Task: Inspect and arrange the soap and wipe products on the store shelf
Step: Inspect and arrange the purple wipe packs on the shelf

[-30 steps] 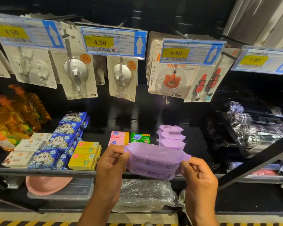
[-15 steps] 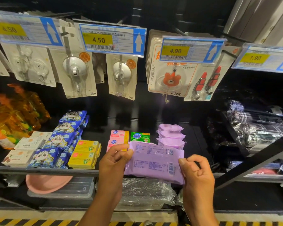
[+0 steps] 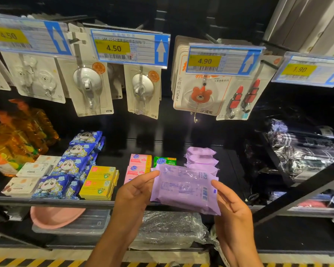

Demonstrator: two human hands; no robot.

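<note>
A purple wipe pack [image 3: 183,188] is held in front of the shelf edge [image 3: 46,201], its printed back with a barcode facing me. My left hand [image 3: 134,191] pinches its left end and my right hand [image 3: 229,203] pinches its right end. Behind it a row of purple wipe packs [image 3: 201,157] lies on the black shelf. Left of them sit pink soap boxes [image 3: 140,160], a green soap box [image 3: 165,161], yellow soap boxes [image 3: 100,180], blue panda wipe packs [image 3: 73,162] and white soap boxes [image 3: 29,178].
Orange bottles [image 3: 17,135] fill the shelf's left end. Carded hooks [image 3: 89,85] and price tags [image 3: 129,48] hang overhead. Wrapped dark goods [image 3: 305,147] lie at the right. Below the shelf are a pink basin [image 3: 54,216] and a plastic-wrapped bundle [image 3: 168,228].
The purple pack was flipped from lying flat, edge toward me, to show its printed back; both hands lowered it slightly and kept hold of its ends.
</note>
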